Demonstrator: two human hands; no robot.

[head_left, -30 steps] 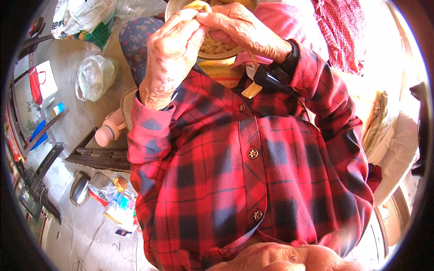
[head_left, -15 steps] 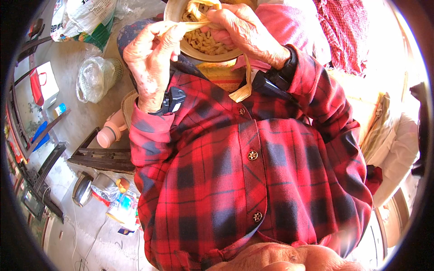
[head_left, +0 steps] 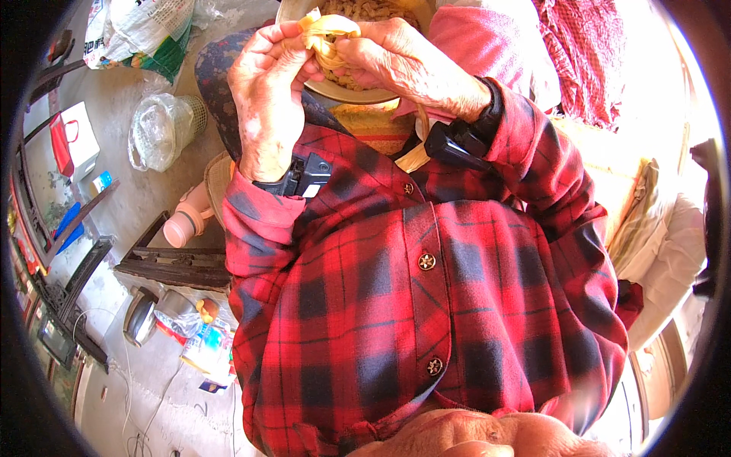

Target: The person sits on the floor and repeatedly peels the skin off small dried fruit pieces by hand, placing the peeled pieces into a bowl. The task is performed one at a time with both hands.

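Observation:
Both my hands pinch a pale yellow, leathery strip (head_left: 329,32) over an enamel-like bowl (head_left: 352,97) near the top of the view. My left hand (head_left: 266,99) grips one end of it between thumb and fingers. My right hand (head_left: 422,67) is closed around the bunched, looped part, and a tail of the strip hangs below that wrist, its end against the shirt. I cannot make out the strip's exact kind. Inside the bowl lie many small pale pieces (head_left: 373,9), partly hidden by my hands and the strip.
Pink cloth (head_left: 472,53) and a red checked cloth (head_left: 582,61) lie to the right of the bowl. On the left are a basket with a plastic bag (head_left: 164,129), a pink flask (head_left: 186,217), a dark wooden frame (head_left: 175,266) and a printed sack (head_left: 141,34).
My left hand has moved right and turned, closing in on my right hand. The strip, stretched between them before, is now bunched into loops, and its hanging tail has drawn up.

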